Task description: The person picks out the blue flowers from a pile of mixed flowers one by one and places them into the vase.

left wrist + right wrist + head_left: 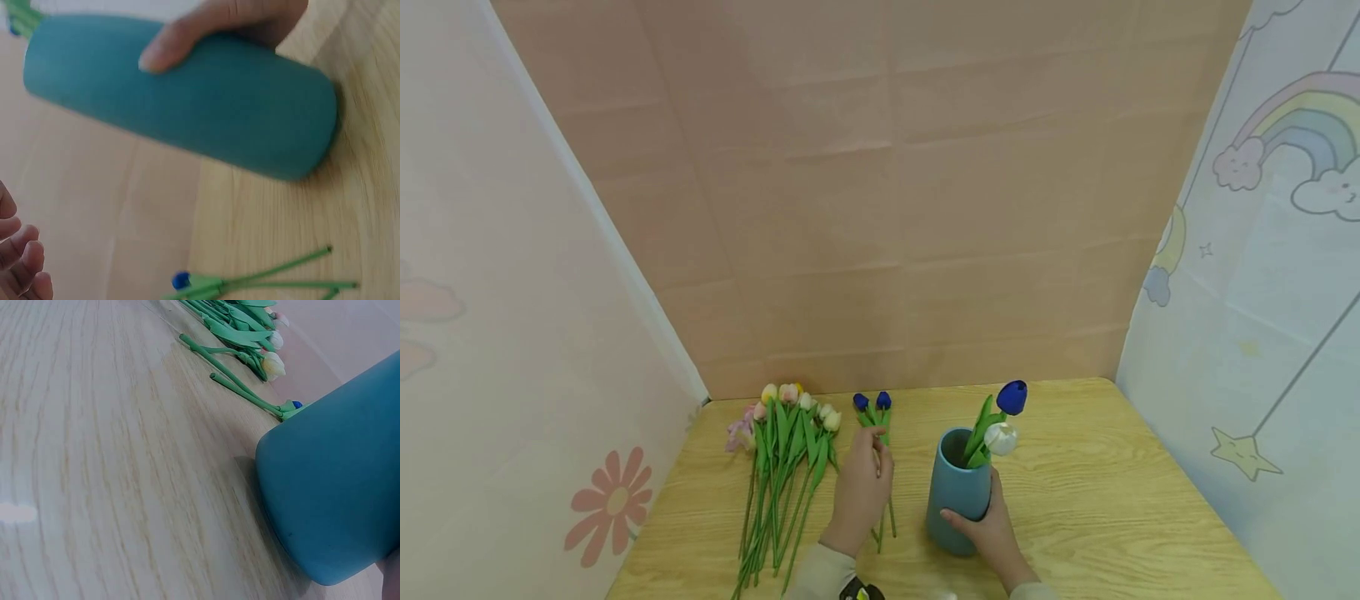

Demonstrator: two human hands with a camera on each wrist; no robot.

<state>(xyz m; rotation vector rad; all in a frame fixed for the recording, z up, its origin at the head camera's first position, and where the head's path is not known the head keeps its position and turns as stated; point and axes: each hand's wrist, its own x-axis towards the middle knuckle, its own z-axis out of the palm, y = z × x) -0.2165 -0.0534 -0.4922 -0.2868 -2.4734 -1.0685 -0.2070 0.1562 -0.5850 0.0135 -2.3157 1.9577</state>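
Observation:
A blue-teal vase [958,504] stands on the table with a blue tulip [1012,398] and a white tulip [1001,438] leaning out to the right. My right hand [995,529] grips its right side, thumb across the front; in the left wrist view that thumb [164,53] lies on the vase wall. Over two or more blue tulips [883,401] lying left of the vase hovers my left hand [863,492], its fingers loosely bent. The left wrist view shows these fingers [28,256] holding nothing, apart from the tulip stems [275,284].
A pile of pale yellow, white and pink tulips [786,467] lies on the left of the wooden table [1097,492], stems toward the front. A pinkish flower [741,433] sits at its left edge. Cloth-covered walls [880,208] enclose the back and both sides.

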